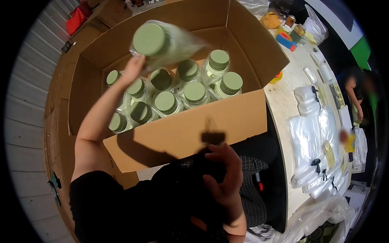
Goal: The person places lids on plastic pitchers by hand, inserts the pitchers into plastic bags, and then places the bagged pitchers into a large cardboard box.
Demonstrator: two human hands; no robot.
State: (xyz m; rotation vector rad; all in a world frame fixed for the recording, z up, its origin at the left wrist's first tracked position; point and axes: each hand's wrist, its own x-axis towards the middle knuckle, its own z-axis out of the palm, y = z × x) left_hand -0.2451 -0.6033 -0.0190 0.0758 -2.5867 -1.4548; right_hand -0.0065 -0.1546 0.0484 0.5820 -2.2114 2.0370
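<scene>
My left hand [133, 69] is closed on a light green jar [149, 39] with a wide round lid, wrapped in a clear plastic bag that is blurred at its loose end. The jar is raised over a large open cardboard box [194, 129]. Below it in the box stand several similar bagged jars [194, 92], their green lids facing up and packed close together. My right hand [225, 174] holds nothing. It hovers over my lap, in front of the box's near flap, with thumb and fingers apart.
To the right runs a pale table [279, 97] bearing stacks of clear plastic bags [310, 137]. A tape dispenser [285, 41] lies at its far end. More green lids [320, 233] show in a plastic-lined container at lower right. Another person's arm [354, 97] appears beyond the table.
</scene>
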